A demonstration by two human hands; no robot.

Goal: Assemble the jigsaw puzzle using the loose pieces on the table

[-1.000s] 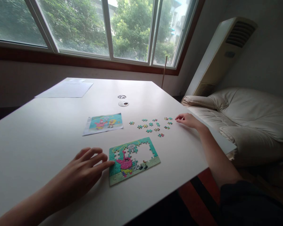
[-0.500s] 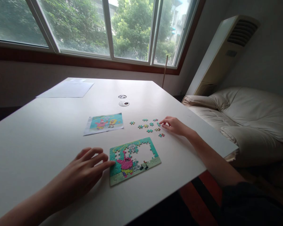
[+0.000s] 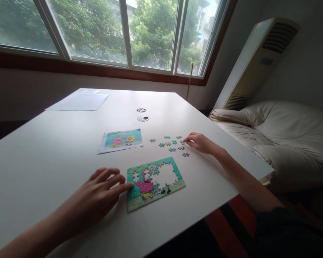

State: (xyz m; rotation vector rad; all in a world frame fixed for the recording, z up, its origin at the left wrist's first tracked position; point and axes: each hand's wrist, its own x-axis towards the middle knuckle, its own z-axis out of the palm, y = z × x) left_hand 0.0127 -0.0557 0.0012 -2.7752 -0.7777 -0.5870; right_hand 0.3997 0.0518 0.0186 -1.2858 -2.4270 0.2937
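My left hand (image 3: 103, 190) rests on the table with fingers loosely apart, its index fingertip touching the left edge of a partly filled jigsaw puzzle (image 3: 140, 191). The puzzle shows a pink starfish figure and has a large white gap at its upper right. Beyond it, my right hand (image 3: 200, 142) reaches in from the right, thumb and index finger closed at a small teal puzzle piece (image 3: 182, 142). Several loose puzzle pieces (image 3: 172, 149) lie flat beside those fingertips. Left of them is a printed picture sheet (image 3: 121, 140) with cartoon figures.
The white table (image 3: 70, 143) also bears paper sheets (image 3: 78, 101) at the far left and two round inset fittings (image 3: 143, 118). A cream padded sofa (image 3: 282, 132) stands close along the right side. Behind it is a tall air conditioner (image 3: 247, 68), with windows at the back.
The whole view has shifted slightly, so things sit a little farther right. My right thumb and index finger have drawn closer at the teal piece. My left hand stays at the puzzle's edge.
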